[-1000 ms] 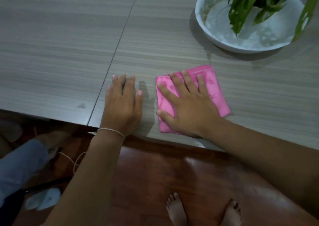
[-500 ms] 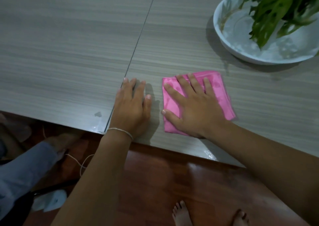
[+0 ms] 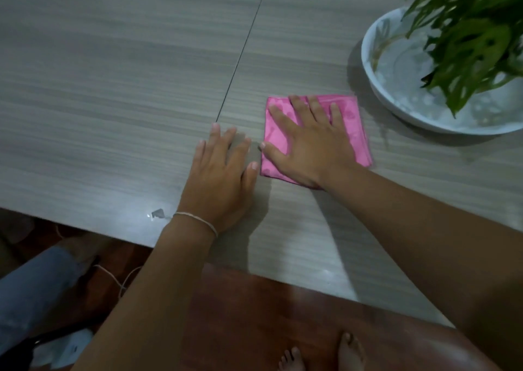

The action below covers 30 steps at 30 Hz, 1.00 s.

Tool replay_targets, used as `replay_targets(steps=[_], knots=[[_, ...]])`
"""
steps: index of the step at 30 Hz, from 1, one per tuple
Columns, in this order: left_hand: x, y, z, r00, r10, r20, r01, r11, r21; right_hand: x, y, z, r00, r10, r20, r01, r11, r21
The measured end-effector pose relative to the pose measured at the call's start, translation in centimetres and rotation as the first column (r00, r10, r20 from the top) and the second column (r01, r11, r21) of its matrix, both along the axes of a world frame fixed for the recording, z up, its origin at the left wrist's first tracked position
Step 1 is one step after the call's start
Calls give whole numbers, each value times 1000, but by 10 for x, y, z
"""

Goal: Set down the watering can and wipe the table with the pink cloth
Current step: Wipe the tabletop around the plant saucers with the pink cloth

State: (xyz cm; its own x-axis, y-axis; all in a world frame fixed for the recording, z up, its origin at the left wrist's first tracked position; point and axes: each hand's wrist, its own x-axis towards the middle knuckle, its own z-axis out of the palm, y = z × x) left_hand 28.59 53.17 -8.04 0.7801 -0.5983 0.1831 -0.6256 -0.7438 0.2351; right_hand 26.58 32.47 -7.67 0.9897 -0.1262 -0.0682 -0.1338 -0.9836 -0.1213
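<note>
Your right hand point(image 3: 307, 147) is flat on the pink cloth point(image 3: 351, 121), fingers straight and spread, pressing it to the counter point(image 3: 113, 87); nothing gripped. The cloth is folded square, just right of the counter seam point(image 3: 240, 50) and near the white bowl point(image 3: 396, 107) holding the plant point(image 3: 469, 36) (not touching it). Your left hand point(image 3: 219, 175) lies palm-down on the bare counter just beside the cloth, fingers straight, thumb tip close to its left edge, string bracelet point(image 3: 198, 219) on that wrist. Bare feet point(image 3: 349, 352) show on the red floor point(image 3: 254, 314) below.
</note>
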Motion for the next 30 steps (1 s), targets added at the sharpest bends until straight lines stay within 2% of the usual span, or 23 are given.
replay_targets(steps=[4,9,13,20,30], knots=[[32,-15,9,999,45,22,-45,999,-27,34,-11,-2,1000,-15,28,16,1000,-12],[72,-35,9,998,62,23,-62,998,9,81,-29,-3,999,-8,37,10,999,-38],[96,-52,7,1000,20,1,-20,999,36,112,-41,-3,999,5,38,-3,999,-48],[133,-74,1,999,7,-37,-7,1000,-8,165,-58,-3,999,4,50,-1,999,-54],[144,-73,-10,1000,7,-25,-9,997,-80,222,-72,-5,998,7,59,-2,997,-83]])
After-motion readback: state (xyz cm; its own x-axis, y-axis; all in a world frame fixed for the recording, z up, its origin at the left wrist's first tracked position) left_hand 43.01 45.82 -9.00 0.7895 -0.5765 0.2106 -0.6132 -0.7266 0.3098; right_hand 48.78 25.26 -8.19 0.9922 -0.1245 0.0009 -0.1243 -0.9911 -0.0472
